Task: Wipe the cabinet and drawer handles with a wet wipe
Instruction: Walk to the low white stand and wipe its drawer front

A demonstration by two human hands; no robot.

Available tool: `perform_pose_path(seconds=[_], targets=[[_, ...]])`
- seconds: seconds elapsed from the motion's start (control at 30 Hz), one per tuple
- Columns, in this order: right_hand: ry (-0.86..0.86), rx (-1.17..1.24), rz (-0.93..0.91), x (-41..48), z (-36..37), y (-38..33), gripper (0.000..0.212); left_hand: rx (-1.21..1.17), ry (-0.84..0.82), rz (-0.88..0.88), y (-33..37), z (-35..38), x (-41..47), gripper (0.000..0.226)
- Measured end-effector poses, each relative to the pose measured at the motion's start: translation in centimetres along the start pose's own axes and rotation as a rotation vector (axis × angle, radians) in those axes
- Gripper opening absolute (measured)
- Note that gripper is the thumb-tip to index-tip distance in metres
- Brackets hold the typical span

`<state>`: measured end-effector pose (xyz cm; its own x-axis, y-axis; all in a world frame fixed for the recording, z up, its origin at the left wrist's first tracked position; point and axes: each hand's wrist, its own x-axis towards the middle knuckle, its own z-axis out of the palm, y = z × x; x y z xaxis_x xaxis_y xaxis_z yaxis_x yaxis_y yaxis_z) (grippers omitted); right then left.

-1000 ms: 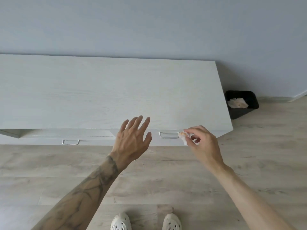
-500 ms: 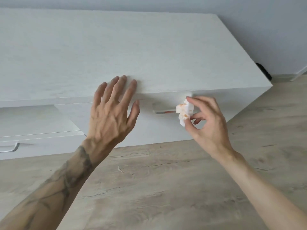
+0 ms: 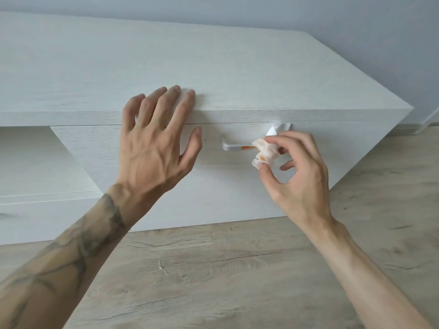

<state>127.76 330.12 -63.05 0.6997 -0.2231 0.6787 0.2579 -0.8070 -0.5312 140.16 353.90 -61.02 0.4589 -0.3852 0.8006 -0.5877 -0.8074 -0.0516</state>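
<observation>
**Wipe at the drawer handle, smear not yet cleared**

Low white cabinet (image 3: 213,67) on a wood floor (image 3: 213,276), seen from above and in front. The drawer (image 3: 209,186) on the right appears closed and carries one silver bar handle (image 3: 231,146).

Left hand (image 3: 152,143): fingers straight and spread, holding nothing. Its fingertips rest on the cabinet's top front edge and the thumb hangs free in front of the drawer, just left of the handle. It looks like a brace.

Right hand (image 3: 299,172): thumb and fingertips pinch a wadded wipe (image 3: 266,151), and the other fingers are loosely curled behind. The wad touches the handle's right part and hides that end. A shiny white flap sits just above the wad. Cannot tell if it is wipe or metal.

The wipe is blotched orange. An orange smear (image 3: 244,147) lies on the bar just left of the wad. The bar's left end and bend look clean.

Step in hand, by my reading: wiping this handle, with the stroke working along the bar. Other handles are not in clear view, so overall progress can't be judged.

The next move calls for sliding the wad left over the smear with steady pressure. The wipe would best wrap the bar so the underside is caught too. Turning to a cleaner fold would avoid dragging orange along the metal.
</observation>
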Motion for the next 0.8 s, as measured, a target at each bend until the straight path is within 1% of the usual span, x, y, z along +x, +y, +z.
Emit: perform_pose_path(seconds=[0.07, 0.13, 0.23, 0.3, 0.43, 0.57, 0.63, 0.73, 0.8], targets=[[0.006, 0.015, -0.034, -0.1, 0.0, 0.2, 0.034, 0.004, 0.031, 0.009, -0.2, 0.5, -0.1, 0.055], [0.052, 0.008, -0.053, 0.0, 0.2, 0.6, 0.030, 0.008, 0.068, 0.017, -0.4, 1.0, -0.2, 0.054], [0.137, -0.100, -0.108, 0.6, 0.6, 1.4, 0.020, 0.021, 0.123, 0.023, -0.6, 1.9, -0.3, 0.054], [0.164, -0.130, -0.151, 0.8, 0.6, 2.1, 0.018, 0.045, 0.138, 0.023, -0.7, 2.4, -0.4, 0.055], [0.212, -0.084, -0.215, 1.0, 1.6, 2.2, 0.013, 0.082, 0.161, 0.019, -0.9, 3.1, -0.3, 0.053], [0.193, -0.057, -0.305, 1.5, 2.4, 2.1, 0.010, 0.092, 0.192, 0.024, -0.9, 3.6, -0.4, 0.052], [0.194, -0.058, -0.294, 1.6, 1.8, 2.5, 0.011, 0.092, 0.197, 0.019, -0.9, 3.8, -0.4, 0.053], [0.214, -0.032, -0.229, 1.2, 2.3, 2.3, 0.012, 0.090, 0.203, 0.006, -0.9, 3.9, -0.5, 0.053], [0.211, -0.022, -0.250, 1.2, 3.2, 1.7, 0.011, 0.088, 0.209, 0.004, -0.8, 4.0, -0.5, 0.053]])
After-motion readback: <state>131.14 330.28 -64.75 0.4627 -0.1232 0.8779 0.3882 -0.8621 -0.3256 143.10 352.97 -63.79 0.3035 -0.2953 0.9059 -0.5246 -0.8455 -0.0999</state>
